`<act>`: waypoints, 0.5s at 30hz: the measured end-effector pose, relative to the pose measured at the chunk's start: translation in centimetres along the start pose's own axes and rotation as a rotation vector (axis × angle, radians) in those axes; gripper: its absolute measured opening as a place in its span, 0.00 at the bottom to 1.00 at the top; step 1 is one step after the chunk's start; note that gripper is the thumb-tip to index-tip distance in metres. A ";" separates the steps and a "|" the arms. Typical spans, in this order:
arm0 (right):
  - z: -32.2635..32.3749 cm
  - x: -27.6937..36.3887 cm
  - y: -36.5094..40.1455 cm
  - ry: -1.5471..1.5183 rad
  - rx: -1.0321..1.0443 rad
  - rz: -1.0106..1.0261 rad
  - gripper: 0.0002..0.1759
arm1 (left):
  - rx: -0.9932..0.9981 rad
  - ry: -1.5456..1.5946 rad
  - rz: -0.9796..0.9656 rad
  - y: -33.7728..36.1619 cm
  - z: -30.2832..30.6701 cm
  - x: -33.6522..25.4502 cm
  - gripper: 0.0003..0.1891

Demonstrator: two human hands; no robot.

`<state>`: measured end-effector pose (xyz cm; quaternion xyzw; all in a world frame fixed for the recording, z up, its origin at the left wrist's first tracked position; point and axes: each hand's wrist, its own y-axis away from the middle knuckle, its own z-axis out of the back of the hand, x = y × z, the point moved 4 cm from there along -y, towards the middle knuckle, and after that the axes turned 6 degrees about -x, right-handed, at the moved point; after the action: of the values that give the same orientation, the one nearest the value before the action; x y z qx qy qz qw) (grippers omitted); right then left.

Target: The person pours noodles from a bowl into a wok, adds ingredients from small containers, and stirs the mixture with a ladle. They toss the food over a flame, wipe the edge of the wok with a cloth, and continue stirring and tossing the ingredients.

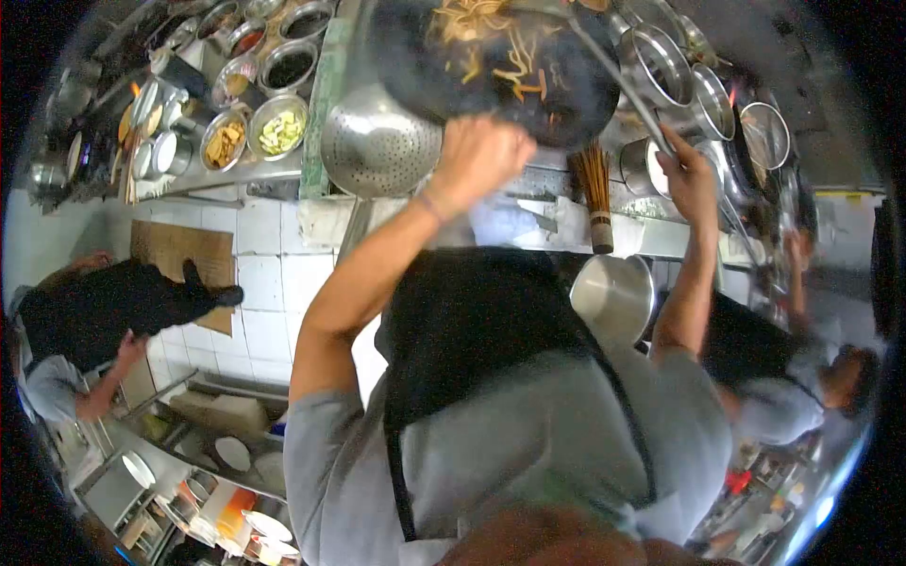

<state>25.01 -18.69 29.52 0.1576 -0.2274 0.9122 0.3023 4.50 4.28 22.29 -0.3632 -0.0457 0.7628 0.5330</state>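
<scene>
Desk (203, 184) runs across the upper view, carrying cookware and ingredient bowls. Wok (415, 80): dark, directly in front of the person, its far side cut off by the upper edge of view. Perforated strainer (373, 141): metal, left of the wok and just beside it, handle pointing toward the person. Steel pot (618, 297): below the desk's near edge, open mouth visible.

Left hand (481, 160): clenched, back of the hand up, grasping the wok at its near rim; motion-blurred, and the exact part gripped is hidden under the fingers. Right hand (687, 174): closed, fingers curled round a long-handled utensil (618, 75). Its metal shaft slopes up and left over the right part of the wok; working end cannot be made out.

Bamboo brush (596, 198): on the desk, between the two hands, bristles toward the wok. Bowl of pale green pieces (278, 132): left of the strainer. Food strips (519, 75): yellow-brown, in and above the wok, blurred.
</scene>
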 end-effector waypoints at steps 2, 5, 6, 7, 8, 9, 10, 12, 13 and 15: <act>0.1 -0.3 1.8 -0.145 0.038 -0.241 0.32 | -0.046 -0.019 0.021 -3.9 0.2 1.0 0.15; -3.5 1.4 4.3 -0.250 0.056 -0.452 0.33 | -0.129 0.006 -0.062 -5.3 -2.1 2.8 0.15; -6.2 1.4 5.0 -0.255 0.032 -0.277 0.34 | -0.048 0.050 -0.040 -5.2 -2.5 3.2 0.11; -9.2 1.3 6.2 -0.256 0.002 -0.114 0.34 | -0.164 0.054 -0.064 -5.0 -1.7 2.6 0.09; -11.8 2.2 7.4 -0.225 -0.064 -0.073 0.35 | -0.278 0.065 -0.083 -4.1 -0.9 1.5 0.08; -13.8 3.2 7.5 -0.194 -0.127 -0.016 0.35 | -0.405 0.073 -0.095 -3.1 0.2 0.3 0.06; -14.7 3.3 7.5 -0.167 -0.121 -0.056 0.35 | -0.343 0.293 -0.174 -2.6 2.2 -2.7 0.05; -15.7 3.7 8.0 -0.161 -0.122 -0.097 0.33 | -0.069 0.992 -0.343 -1.6 5.0 -10.1 0.09; -15.8 3.7 8.1 -0.182 -0.136 -0.096 0.31 | 0.027 1.300 -0.570 -0.5 6.5 -14.4 0.10; -16.1 4.1 7.9 -0.153 -0.144 -0.034 0.30 | 0.445 1.933 -0.813 1.1 10.6 -22.5 0.09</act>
<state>14.58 -14.17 15.11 0.2086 -0.3123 0.8733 0.3102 1.03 -11.90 40.93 -0.6654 0.4183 -0.0920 0.6114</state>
